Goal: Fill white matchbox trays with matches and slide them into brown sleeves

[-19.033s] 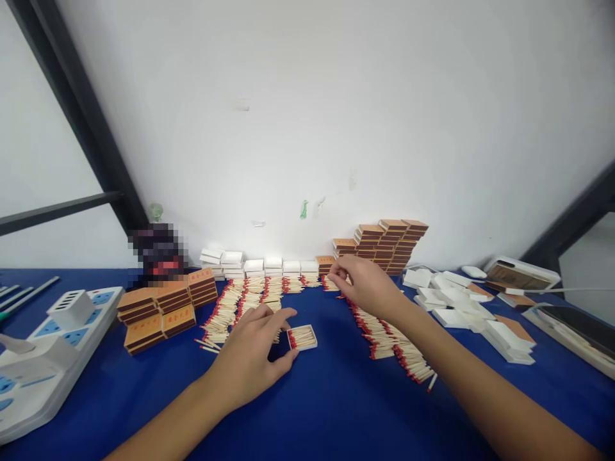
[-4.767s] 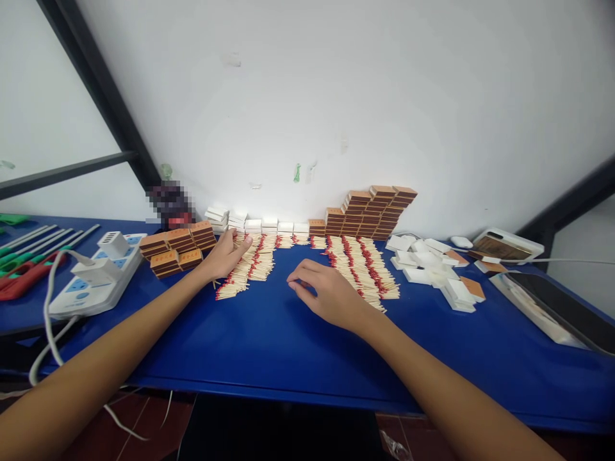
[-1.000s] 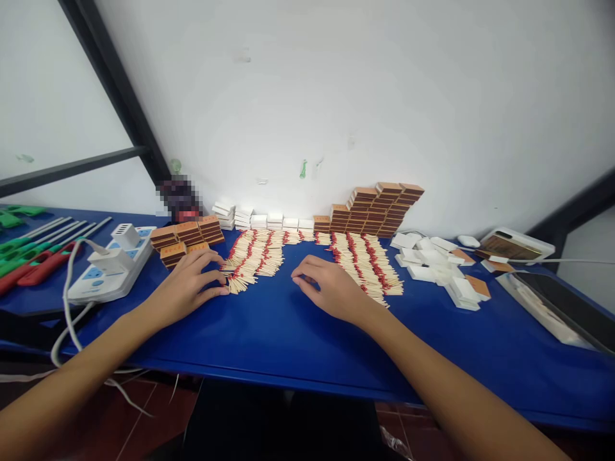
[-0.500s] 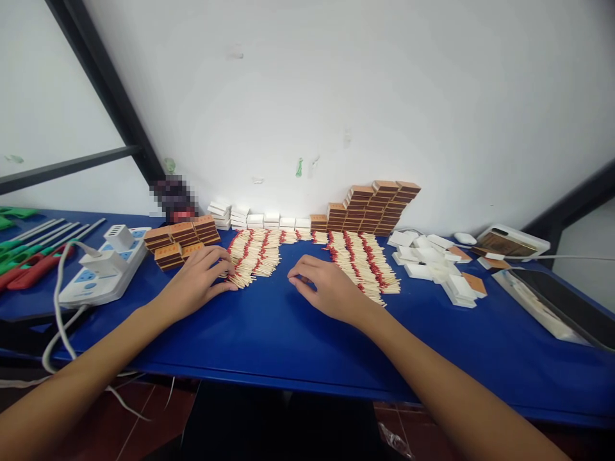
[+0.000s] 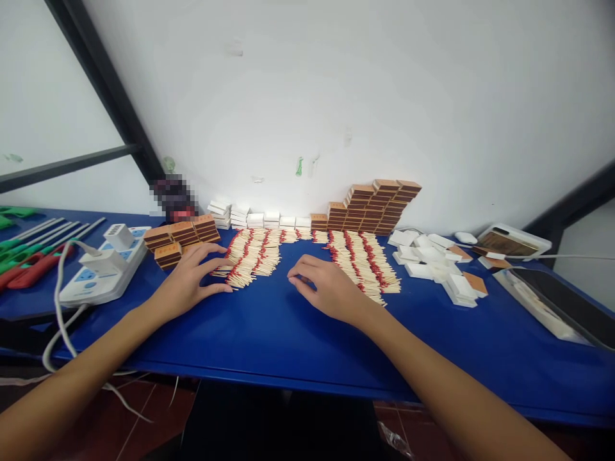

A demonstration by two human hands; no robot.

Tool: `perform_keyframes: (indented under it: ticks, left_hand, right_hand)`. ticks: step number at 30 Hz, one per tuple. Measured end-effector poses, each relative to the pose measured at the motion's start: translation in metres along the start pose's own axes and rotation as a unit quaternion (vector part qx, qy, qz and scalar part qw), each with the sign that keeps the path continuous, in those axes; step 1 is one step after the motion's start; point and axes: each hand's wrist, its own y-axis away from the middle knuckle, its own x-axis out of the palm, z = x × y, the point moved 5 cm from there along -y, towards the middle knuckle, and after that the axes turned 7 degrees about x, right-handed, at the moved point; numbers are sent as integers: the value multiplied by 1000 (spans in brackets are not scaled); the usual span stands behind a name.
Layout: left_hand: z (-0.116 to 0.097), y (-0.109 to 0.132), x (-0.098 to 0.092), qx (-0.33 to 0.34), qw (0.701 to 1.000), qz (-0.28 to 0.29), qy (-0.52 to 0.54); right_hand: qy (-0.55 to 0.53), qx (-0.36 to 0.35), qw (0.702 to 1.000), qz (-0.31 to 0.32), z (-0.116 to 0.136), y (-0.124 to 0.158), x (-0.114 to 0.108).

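My left hand [image 5: 189, 282] is at the left end of a pile of red-tipped matches [image 5: 245, 259]. Its fingers are spread, with the thumb apart from the forefinger. A few loose matches lie in the gap between them, touching or very near the fingers. My right hand [image 5: 327, 285] rests on the blue table, left of a second pile of matches [image 5: 368, 262]. Its fingers are curled and pressed together, with the thumb close under the forefinger. Anything inside that hand is hidden.
Brown matchboxes [image 5: 368, 208] are stacked against the wall, with more brown boxes [image 5: 166, 235] at left. White trays [image 5: 254, 221] line the back; others [image 5: 427, 256] lie heaped at right. A power strip [image 5: 96, 282] with cables stands at left, a phone [image 5: 567, 301] at right.
My left hand has drawn slightly left, away from the match pile, and its thumb and fingers are wider apart. My right hand has not moved.
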Motion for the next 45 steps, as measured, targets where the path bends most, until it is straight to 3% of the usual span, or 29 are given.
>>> perform_keyframes:
  ticks: [9,17,29,34,39,45]
  left_hand:
    - [-12,-11,5,5,1000,3,-10]
    - [8,-5,2,-90,996,-11,26]
    - [18,-22,13,-45,999,-15,-2]
    - [21,-16,5,-47,999,-24,7]
    - [24,-4,-5,-90,995,-39,-7]
    - [22,6,0,-127,991,-17,-28]
  right_hand:
    - [-4,-1,1000,0,0,0,-1]
    - [-5,-1,1000,-1,-1,1,0]
    - [-3,4,1000,1,-1,0,0]
    - [-5,-1,1000,-3,-1,0,-1]
    - [-7,4,1000,1,-1,0,0]
    - [-9,6,1000,5,-2,0,0]
